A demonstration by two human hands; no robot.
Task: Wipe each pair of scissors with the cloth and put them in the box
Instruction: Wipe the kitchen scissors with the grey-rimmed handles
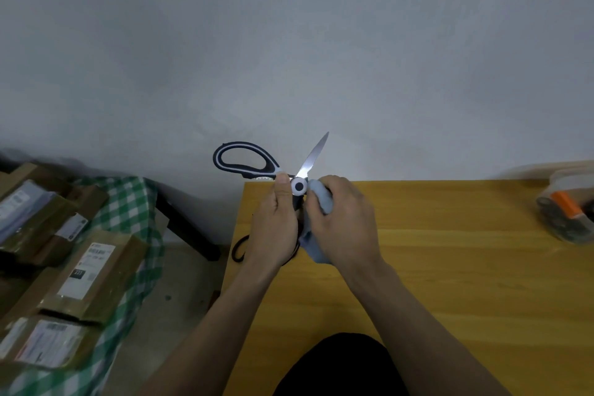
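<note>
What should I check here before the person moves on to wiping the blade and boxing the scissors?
1. Scissors held firmly: ok, the left hand grips them near the pivot.
2. Cloth in hand: ok, the right hand holds it against the pivot.
3. Blade exposed for wiping: ok, the scissors are open and one blade points up, away from the person.
4. Fingers away from the cutting edge: ok for the raised blade; the other blade is hidden.
5. Box within reach: cannot tell; it sits at the table's far right edge, blurred.
6. More scissors waiting: cannot tell; dark loops show under the hands.
</note>
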